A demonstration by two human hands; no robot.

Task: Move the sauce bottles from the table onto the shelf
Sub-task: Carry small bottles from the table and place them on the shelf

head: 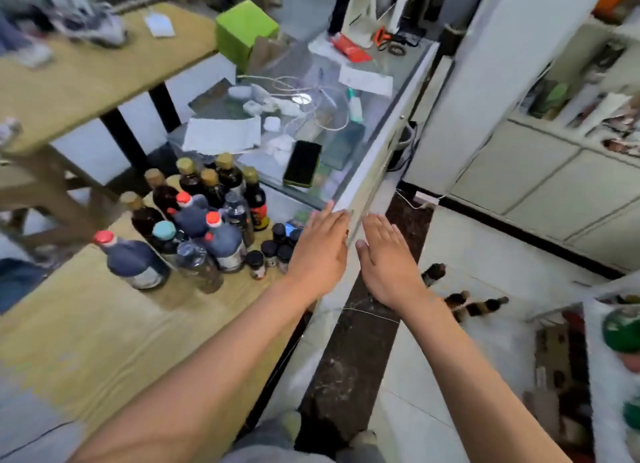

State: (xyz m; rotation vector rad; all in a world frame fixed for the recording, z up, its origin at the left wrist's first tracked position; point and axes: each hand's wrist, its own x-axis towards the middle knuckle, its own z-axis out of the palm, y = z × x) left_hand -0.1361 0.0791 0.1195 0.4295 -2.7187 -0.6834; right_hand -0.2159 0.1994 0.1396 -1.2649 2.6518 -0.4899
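Observation:
Several sauce bottles point(207, 220) stand bunched on the cardboard-covered table point(104, 324) at the left: dark ones with gold caps at the back, blue ones with red caps point(133, 260) in front, small dark jars point(273, 251) at the right. My left hand point(320, 246) hovers flat, fingers apart, just right of the jars, holding nothing. My right hand point(386, 266) is stretched out beside it over the floor, also empty with fingers spread. White shelves point(568, 91) with goods stand at the upper right. The picture is blurred by motion.
A glass counter point(367, 171) behind the bottles holds a black phone point(302, 163), papers, cables and a green box point(246, 29). A few dark bottles point(460, 299) lie on the tiled floor at the right. A second wooden table point(79, 78) stands at the far left.

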